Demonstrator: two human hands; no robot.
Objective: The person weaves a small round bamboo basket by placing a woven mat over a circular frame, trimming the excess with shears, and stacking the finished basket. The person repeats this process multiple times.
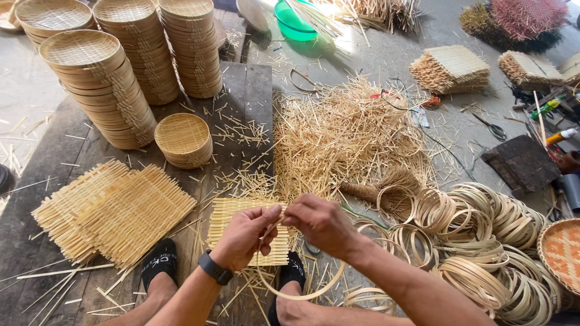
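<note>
both hands (284,226) pinching bamboo ring (302,294) over woven mat (232,211) | finished baskets (130,66) stacked high | loose rings (489,235), mat stacks (115,211) still plenty

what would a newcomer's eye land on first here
Probably the two hands at bottom centre: the left hand and right hand pinch a thin bamboo ring over a square woven mat. Behind them spreads a heap of bamboo splinters, with tall stacks of round woven trays upper left.

Stacked woven trays (96,84) stand by a green bowl (294,23) and scissors (492,128).
</note>
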